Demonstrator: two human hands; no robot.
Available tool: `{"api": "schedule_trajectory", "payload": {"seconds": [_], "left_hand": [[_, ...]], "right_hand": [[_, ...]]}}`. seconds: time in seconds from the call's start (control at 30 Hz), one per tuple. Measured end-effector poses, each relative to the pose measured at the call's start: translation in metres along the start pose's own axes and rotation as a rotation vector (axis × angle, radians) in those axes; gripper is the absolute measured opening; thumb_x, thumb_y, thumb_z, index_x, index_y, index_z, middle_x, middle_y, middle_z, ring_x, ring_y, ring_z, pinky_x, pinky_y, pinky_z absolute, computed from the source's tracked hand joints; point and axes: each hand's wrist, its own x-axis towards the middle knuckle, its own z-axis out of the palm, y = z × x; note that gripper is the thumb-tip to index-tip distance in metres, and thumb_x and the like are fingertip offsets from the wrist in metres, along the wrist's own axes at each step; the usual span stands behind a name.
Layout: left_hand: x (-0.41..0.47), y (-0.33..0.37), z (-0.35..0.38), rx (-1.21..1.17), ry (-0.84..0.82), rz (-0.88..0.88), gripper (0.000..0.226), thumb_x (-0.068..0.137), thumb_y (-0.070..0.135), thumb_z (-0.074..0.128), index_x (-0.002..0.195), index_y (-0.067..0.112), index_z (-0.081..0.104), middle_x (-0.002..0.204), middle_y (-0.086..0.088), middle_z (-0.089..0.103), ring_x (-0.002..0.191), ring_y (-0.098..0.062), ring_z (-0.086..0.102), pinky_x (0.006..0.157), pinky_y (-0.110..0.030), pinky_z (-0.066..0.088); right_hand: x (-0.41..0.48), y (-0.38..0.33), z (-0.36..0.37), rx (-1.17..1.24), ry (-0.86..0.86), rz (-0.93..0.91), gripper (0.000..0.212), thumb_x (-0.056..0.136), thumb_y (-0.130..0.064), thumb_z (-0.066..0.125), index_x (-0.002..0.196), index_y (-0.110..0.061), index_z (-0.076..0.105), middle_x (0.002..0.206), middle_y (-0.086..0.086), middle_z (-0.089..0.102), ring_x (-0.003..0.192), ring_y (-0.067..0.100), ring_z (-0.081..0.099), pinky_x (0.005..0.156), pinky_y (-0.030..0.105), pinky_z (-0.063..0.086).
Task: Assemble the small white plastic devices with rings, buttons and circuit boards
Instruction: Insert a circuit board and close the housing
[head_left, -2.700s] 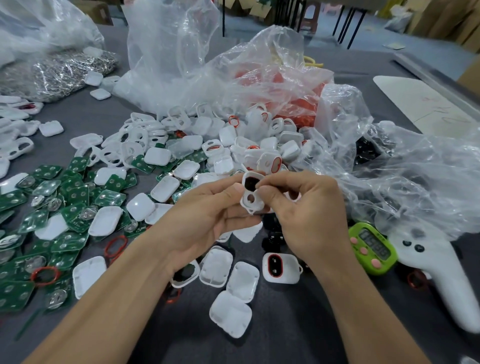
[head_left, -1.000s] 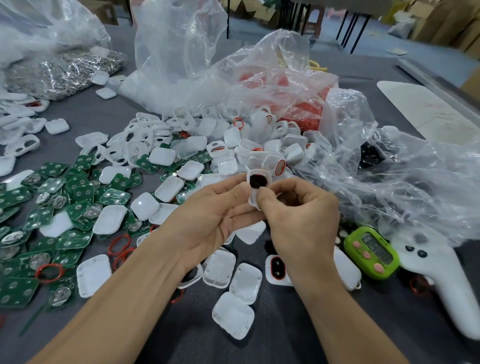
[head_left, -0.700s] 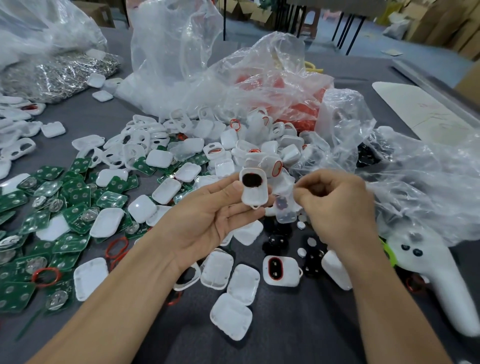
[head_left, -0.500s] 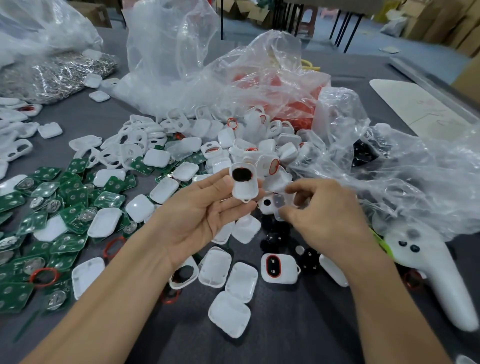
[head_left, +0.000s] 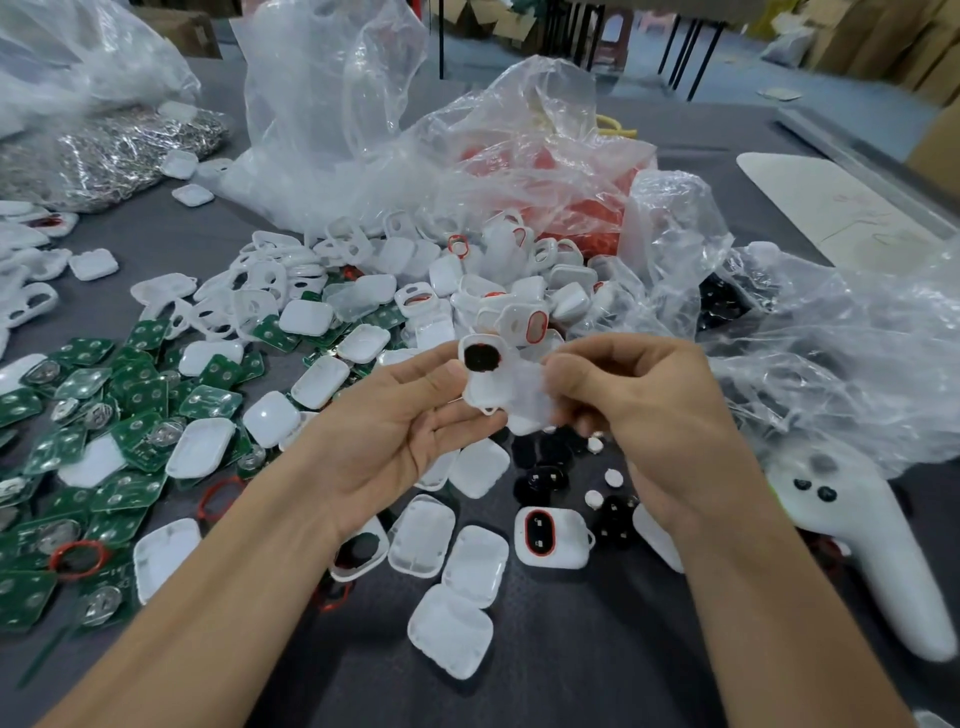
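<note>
The grey surface is lying bare only near the front, between the forearms. Green circuit boards are crowding its left side. The left hand is clamping its fingers on a white shell, black button up. The right hand is pinching a clear cover against the shell's right edge, with crumpled bags beyond.

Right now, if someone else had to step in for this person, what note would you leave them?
Left hand holds a white shell with a black button seated in it.
Right hand pinches a pale plastic piece next to that shell.
Circuit boards and red rings lie to the left; loose covers in front.
Done: button in. Left: fit board, close shell; ring unclear.
</note>
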Motion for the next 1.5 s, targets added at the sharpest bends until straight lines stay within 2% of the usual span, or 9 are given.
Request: {"api": "schedule_trajectory", "payload": {"seconds": [0.2, 0.3, 0.5, 0.73, 0.9, 1.1, 1.27, 1.37, 1.5], "left_hand": [[0.000, -0.002, 0.003, 0.036, -0.048, 0.002, 0.044, 0.087, 0.012, 0.061, 0.131, 0.007, 0.067, 0.125, -0.020, 0.071, 0.100, -0.028, 0.075, 0.084, -0.034, 0.063], [0.000, -0.004, 0.004, 0.036, -0.084, -0.001, 0.050, 0.090, 0.009, 0.058, 0.139, 0.005, 0.058, 0.132, -0.023, 0.067, 0.110, -0.032, 0.072, 0.094, -0.038, 0.060], [-0.002, -0.006, 0.007, -0.012, -0.104, 0.023, 0.044, 0.088, 0.000, 0.061, 0.132, 0.006, 0.063, 0.135, -0.022, 0.064, 0.110, -0.030, 0.071, 0.083, -0.035, 0.062], [-0.001, -0.006, 0.006, -0.004, -0.144, 0.029, 0.037, 0.084, 0.001, 0.066, 0.117, 0.014, 0.078, 0.124, -0.016, 0.071, 0.110, -0.027, 0.072, 0.084, -0.033, 0.061], [-0.001, -0.005, 0.005, -0.036, -0.165, 0.017, 0.038, 0.081, 0.004, 0.069, 0.117, 0.012, 0.077, 0.123, -0.015, 0.072, 0.107, -0.025, 0.074, 0.084, -0.033, 0.061], [-0.001, -0.006, 0.002, -0.047, -0.209, 0.007, 0.043, 0.080, 0.007, 0.071, 0.122, 0.011, 0.075, 0.124, -0.010, 0.072, 0.110, -0.024, 0.072, 0.086, -0.034, 0.061], [0.000, -0.006, 0.001, -0.007, -0.230, 0.018, 0.041, 0.082, 0.009, 0.070, 0.122, 0.014, 0.076, 0.124, -0.009, 0.072, 0.112, -0.023, 0.071, 0.087, -0.036, 0.060], [-0.002, -0.005, 0.003, -0.014, -0.248, 0.016, 0.041, 0.084, 0.009, 0.068, 0.125, 0.012, 0.074, 0.126, -0.009, 0.072, 0.113, -0.023, 0.071, 0.087, -0.035, 0.060], [-0.004, 0.003, 0.000, -0.051, -0.193, 0.030, 0.045, 0.084, 0.008, 0.068, 0.129, 0.006, 0.070, 0.131, -0.017, 0.069, 0.108, -0.027, 0.073, 0.084, -0.036, 0.062]], "right_hand": [[-0.005, 0.005, 0.025, 0.254, 0.156, 0.042, 0.013, 0.093, -0.003, 0.070, 0.081, -0.006, 0.072, 0.059, 0.009, 0.069, 0.047, 0.015, 0.065, 0.046, 0.020, 0.051], [-0.008, 0.012, 0.034, 0.066, 0.272, -0.025, 0.017, 0.092, -0.011, 0.073, 0.076, -0.014, 0.073, 0.057, 0.006, 0.070, 0.045, 0.017, 0.063, 0.045, 0.024, 0.049], [-0.017, 0.015, 0.045, -0.357, 0.412, -0.236, 0.019, 0.084, -0.033, 0.077, 0.067, -0.028, 0.071, 0.060, -0.021, 0.068, 0.054, 0.003, 0.065, 0.050, 0.012, 0.046], [-0.015, 0.021, 0.048, -0.471, 0.447, -0.305, 0.024, 0.082, -0.035, 0.084, 0.065, -0.027, 0.069, 0.062, -0.024, 0.067, 0.055, -0.002, 0.065, 0.051, 0.006, 0.043], [-0.016, 0.020, 0.048, -0.464, 0.463, -0.306, 0.028, 0.081, -0.040, 0.082, 0.066, -0.026, 0.063, 0.066, -0.021, 0.067, 0.058, 0.004, 0.064, 0.053, 0.015, 0.047], [-0.013, 0.013, 0.039, -0.323, 0.281, -0.219, 0.040, 0.067, -0.066, 0.073, 0.087, -0.034, 0.059, 0.072, -0.011, 0.064, 0.060, 0.003, 0.058, 0.057, 0.018, 0.048], [-0.007, 0.018, 0.035, -0.318, 0.160, -0.098, 0.045, 0.062, -0.068, 0.071, 0.090, -0.034, 0.061, 0.078, -0.007, 0.068, 0.070, 0.011, 0.065, 0.070, 0.045, 0.059], [-0.004, 0.020, 0.037, -0.137, 0.079, -0.035, 0.045, 0.065, -0.065, 0.074, 0.092, -0.029, 0.069, 0.087, 0.001, 0.075, 0.082, 0.022, 0.073, 0.078, 0.052, 0.061], [0.004, 0.021, 0.034, 0.042, 0.074, 0.006, 0.045, 0.075, -0.069, 0.059, 0.091, -0.031, 0.076, 0.089, 0.000, 0.077, 0.074, 0.017, 0.066, 0.070, 0.037, 0.057]]}}
